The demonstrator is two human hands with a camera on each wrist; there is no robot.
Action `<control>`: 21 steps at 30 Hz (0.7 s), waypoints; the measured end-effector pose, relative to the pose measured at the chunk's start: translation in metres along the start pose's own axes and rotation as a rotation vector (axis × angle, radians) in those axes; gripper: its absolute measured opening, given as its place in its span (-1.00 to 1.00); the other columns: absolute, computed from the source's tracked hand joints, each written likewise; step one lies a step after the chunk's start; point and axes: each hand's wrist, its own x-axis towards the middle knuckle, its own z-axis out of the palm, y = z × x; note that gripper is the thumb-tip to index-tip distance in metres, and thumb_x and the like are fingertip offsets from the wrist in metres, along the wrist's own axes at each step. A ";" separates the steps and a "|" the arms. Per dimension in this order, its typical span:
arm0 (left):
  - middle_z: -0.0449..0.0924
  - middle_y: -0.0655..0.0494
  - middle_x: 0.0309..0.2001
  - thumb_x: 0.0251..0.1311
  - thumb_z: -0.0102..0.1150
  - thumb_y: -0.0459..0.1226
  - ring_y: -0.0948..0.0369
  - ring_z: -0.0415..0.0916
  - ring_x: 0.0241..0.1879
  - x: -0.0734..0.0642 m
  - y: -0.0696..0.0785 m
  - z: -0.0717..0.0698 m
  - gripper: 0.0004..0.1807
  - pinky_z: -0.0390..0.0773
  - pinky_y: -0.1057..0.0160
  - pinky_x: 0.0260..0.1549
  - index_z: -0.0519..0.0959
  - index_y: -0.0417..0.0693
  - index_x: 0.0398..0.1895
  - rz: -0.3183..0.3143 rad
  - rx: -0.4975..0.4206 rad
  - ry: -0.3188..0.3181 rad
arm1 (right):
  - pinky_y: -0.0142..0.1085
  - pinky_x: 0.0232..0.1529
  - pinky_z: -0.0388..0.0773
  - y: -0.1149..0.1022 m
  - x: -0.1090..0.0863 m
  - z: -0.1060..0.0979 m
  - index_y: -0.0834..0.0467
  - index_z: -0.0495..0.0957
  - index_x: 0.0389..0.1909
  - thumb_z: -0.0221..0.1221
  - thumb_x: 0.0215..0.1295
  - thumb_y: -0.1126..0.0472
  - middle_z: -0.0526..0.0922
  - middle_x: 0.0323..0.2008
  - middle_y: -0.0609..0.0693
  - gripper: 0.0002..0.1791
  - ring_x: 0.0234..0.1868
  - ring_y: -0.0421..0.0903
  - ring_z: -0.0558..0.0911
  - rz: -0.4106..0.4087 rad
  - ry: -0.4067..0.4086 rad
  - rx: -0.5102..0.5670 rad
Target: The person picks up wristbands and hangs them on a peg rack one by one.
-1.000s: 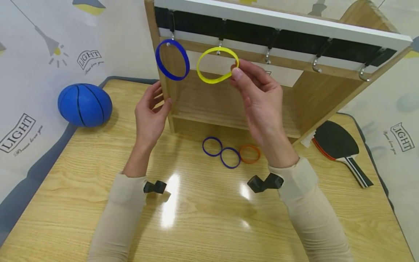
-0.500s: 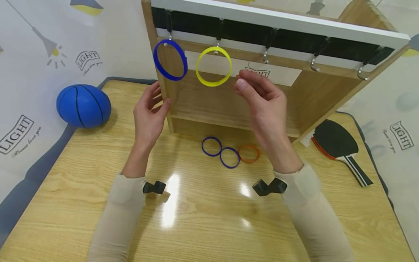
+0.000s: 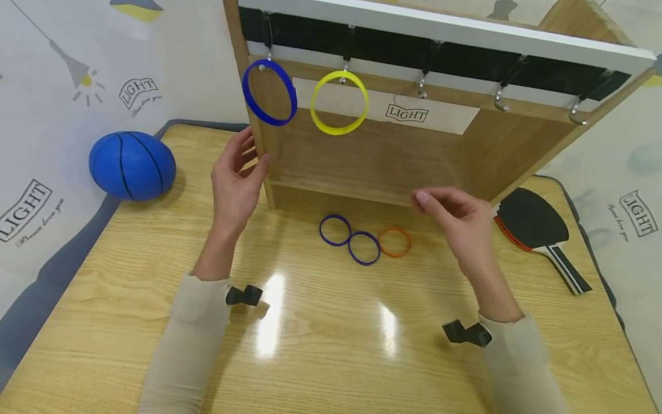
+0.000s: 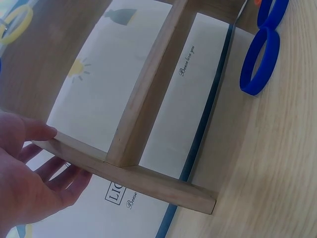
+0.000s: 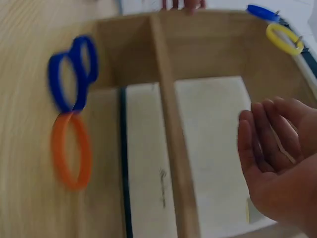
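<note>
My left hand (image 3: 235, 184) holds the left side panel of the wooden shelf (image 4: 163, 191), thumb on one face and fingers on the other. From the leftmost hook hangs a blue wristband (image 3: 279, 122); a yellow wristband (image 3: 336, 131) hangs from the second. My right hand (image 3: 462, 227) holds nothing, its fingers loosely bent in front of the shelf's lower right part. On the table below, two blue wristbands (image 3: 364, 263) and an orange wristband (image 5: 58, 148) lie in a row, left of the right hand.
Three bare hooks (image 3: 500, 103) stick out along the rack's right part. A blue ball (image 3: 133, 167) sits on the table at left. To the right of the shelf lies a table tennis paddle (image 3: 535, 218), black side up. Patterned cloth surrounds the wooden table (image 3: 331, 345).
The right hand let go of the yellow wristband, which now hangs from the second hook. That hand then moved down and right. The left hand stays at the panel.
</note>
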 end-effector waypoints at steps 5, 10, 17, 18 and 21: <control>0.54 -0.16 0.12 0.25 0.18 -0.46 -0.01 0.52 0.09 0.000 0.000 0.000 -0.52 0.57 0.11 0.00 0.47 -0.19 0.27 0.002 0.007 0.000 | -0.37 -0.26 0.58 0.025 -0.018 -0.020 0.06 0.72 -0.16 0.31 0.29 0.17 0.71 -0.23 -0.15 -0.86 -0.26 -0.16 0.64 -0.033 -0.212 -0.511; 0.54 -0.15 0.12 0.26 0.19 -0.44 0.00 0.52 0.09 0.001 -0.002 -0.001 -0.52 0.57 0.14 0.00 0.48 -0.16 0.27 -0.005 0.005 0.006 | -0.13 -0.25 0.59 0.041 -0.021 -0.022 0.07 0.71 -0.18 0.34 0.25 0.18 0.68 -0.21 -0.11 -0.85 -0.22 -0.09 0.63 -0.141 -0.394 -0.769; 0.54 -0.15 0.12 0.26 0.18 -0.45 -0.03 0.52 0.10 -0.001 -0.004 -0.001 -0.53 0.56 0.14 0.00 0.48 -0.17 0.26 -0.005 0.001 0.006 | -0.08 -0.18 0.59 0.053 -0.023 -0.019 0.13 0.71 -0.23 0.37 0.16 0.34 0.69 -0.22 -0.04 -0.84 -0.17 -0.01 0.65 -0.132 -0.519 -0.830; 0.54 -0.14 0.12 0.26 0.19 -0.45 -0.04 0.52 0.10 -0.001 -0.004 0.000 -0.53 0.56 0.13 0.01 0.48 -0.16 0.26 -0.004 -0.001 0.004 | -0.09 -0.18 0.59 0.054 -0.023 -0.019 0.13 0.71 -0.23 0.38 0.15 0.35 0.69 -0.22 -0.04 -0.83 -0.17 -0.01 0.66 -0.134 -0.522 -0.838; 0.54 -0.14 0.12 0.26 0.19 -0.45 -0.04 0.51 0.10 0.000 -0.004 0.000 -0.53 0.56 0.12 0.00 0.49 -0.16 0.26 0.001 -0.004 0.003 | -0.08 -0.18 0.60 0.059 -0.024 -0.019 0.13 0.71 -0.23 0.39 0.13 0.36 0.69 -0.23 -0.03 -0.82 -0.19 -0.01 0.67 -0.145 -0.521 -0.860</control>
